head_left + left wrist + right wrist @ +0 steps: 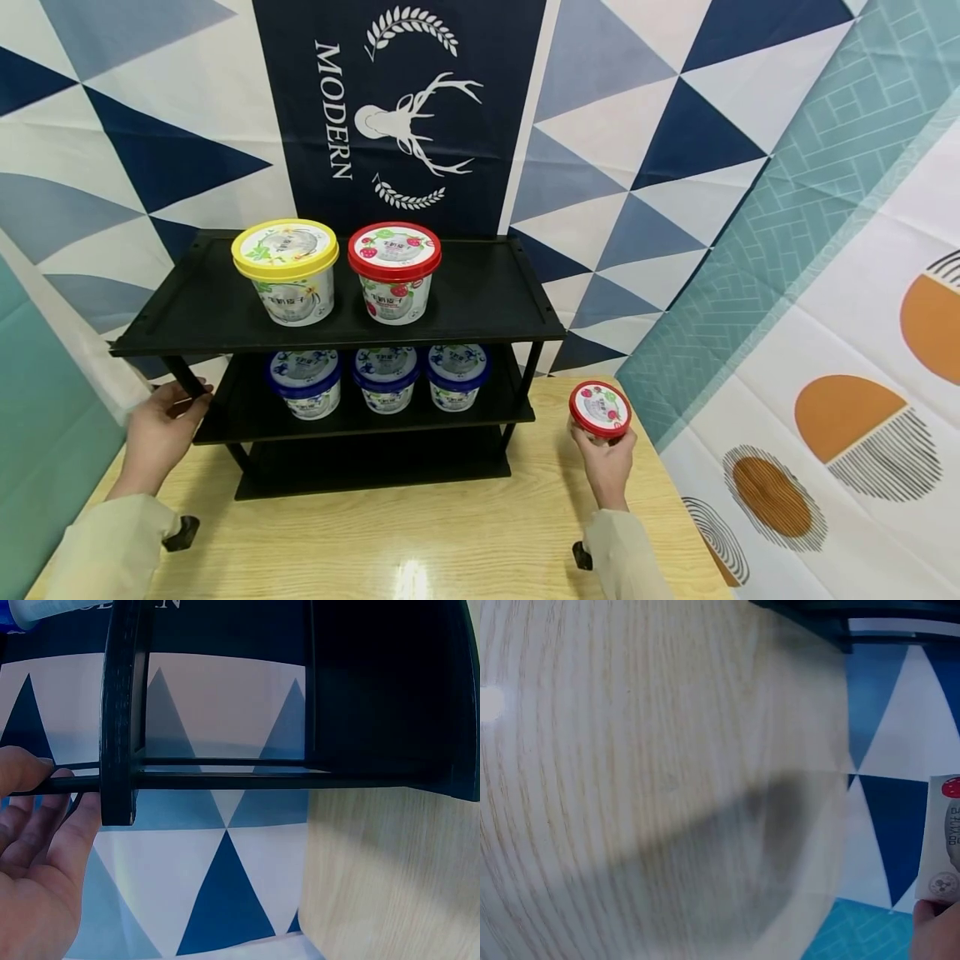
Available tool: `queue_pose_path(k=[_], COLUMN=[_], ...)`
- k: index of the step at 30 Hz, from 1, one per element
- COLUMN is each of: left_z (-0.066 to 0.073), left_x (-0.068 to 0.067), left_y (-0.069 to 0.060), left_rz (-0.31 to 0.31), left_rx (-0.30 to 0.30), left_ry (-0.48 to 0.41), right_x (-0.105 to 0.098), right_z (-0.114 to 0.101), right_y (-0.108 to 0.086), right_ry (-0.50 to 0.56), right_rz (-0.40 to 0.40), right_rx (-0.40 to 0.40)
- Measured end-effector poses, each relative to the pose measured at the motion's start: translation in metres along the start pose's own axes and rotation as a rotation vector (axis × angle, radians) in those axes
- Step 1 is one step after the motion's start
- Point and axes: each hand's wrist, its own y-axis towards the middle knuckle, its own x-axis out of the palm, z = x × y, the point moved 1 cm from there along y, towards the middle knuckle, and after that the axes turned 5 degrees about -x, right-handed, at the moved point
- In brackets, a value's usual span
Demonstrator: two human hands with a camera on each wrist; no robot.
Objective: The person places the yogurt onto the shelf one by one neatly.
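Observation:
On the right my right hand [607, 468] grips a small tub with a red lid [600, 407], strawberries printed on top, held above the table. In the right wrist view only the tub's white side [943, 844] and part of the hand show. My left hand [159, 429] holds a post [71, 784] of the black three-level shelf [480, 287], thumb on one side and fingers on the other. The top level bears a large yellow-lidded tub [295, 292] and a large red-lidded tub [396, 296]. Three small blue-lidded tubs [386, 385] stand in a row on the middle level.
The shelf stands on a light wooden table [390, 533] against a patterned cloth wall [592, 167]. Another cloth wall [862, 333] borders the table on the right, and a teal one [45, 400] on the left. The shelf's bottom level [375, 475] lies low over the table.

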Motion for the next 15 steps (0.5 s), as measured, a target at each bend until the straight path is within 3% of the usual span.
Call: queue_pose_path(k=[8, 15], left_z=[-0.001, 0.000], left_x=[0.001, 0.001], left_y=[0.001, 0.001], left_rz=[0.002, 0.001], left_rx=[-0.020, -0.019], left_ry=[-0.010, -0.021], right_x=[-0.002, -0.003], right_z=[-0.012, -0.027], right_y=[-0.004, -0.007], right_ry=[-0.014, 0.051], right_rz=[0.055, 0.085], right_rx=[-0.060, -0.094])
